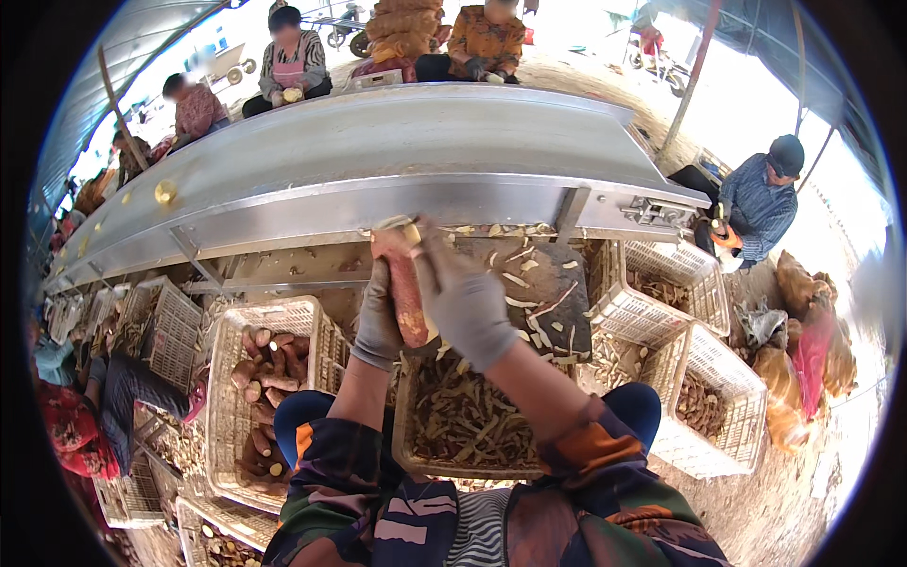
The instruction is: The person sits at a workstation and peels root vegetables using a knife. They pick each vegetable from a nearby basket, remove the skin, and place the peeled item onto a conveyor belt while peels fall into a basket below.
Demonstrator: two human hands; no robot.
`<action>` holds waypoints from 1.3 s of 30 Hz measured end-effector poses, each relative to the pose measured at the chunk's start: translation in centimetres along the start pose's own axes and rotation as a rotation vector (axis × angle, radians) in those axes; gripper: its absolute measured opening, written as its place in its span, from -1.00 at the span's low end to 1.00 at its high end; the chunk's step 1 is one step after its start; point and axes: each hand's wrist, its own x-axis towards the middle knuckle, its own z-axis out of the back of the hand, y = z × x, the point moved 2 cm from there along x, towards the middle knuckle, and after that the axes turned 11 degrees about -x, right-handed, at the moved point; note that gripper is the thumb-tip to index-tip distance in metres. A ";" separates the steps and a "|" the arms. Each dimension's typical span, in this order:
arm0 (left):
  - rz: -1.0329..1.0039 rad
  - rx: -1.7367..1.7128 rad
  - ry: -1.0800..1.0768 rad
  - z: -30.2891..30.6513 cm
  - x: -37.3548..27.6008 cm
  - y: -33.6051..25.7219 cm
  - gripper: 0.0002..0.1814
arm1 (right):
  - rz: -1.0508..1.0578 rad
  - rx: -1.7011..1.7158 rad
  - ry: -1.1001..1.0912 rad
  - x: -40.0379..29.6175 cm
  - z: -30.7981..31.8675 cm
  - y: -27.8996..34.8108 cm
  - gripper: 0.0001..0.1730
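Observation:
A long, red-skinned sweet potato (402, 290) stands tilted in front of me, with pale yellow flesh bared near its top and lower end. My left hand (378, 319), in a grey glove, grips it from the left side. Against its upper right lies my right hand (471, 305), also gloved, its fingers blurred by motion. Whether a tool sits in those fingers is too blurred to tell. Below my hands, between my knees, a plastic crate (468, 469) holds many peel strips (475, 411). A dark board (549, 283) with scattered peelings lies just behind my right hand.
A metal conveyor (397, 135) runs across in front, carrying peeled pieces (165, 191) at left. A crate (266, 312) of unpeeled sweet potatoes (273, 368) stands at left. More crates (708, 404) and filled sacks (793, 354) are at right. Several people sit around the conveyor.

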 end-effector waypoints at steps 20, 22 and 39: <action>-0.167 -0.053 -0.063 2.2 -0.7 -4.3 -0.36 | -0.180 0.186 0.754 -11.7 0.5 -5.9 -0.52; -0.112 -0.110 0.028 2.4 -0.7 -4.6 -0.39 | -0.149 0.338 0.546 -10.6 0.9 -6.7 -0.55; -0.272 0.238 -0.119 2.2 -0.1 -1.7 -0.47 | 0.195 0.020 0.263 -3.6 3.2 -1.0 -0.49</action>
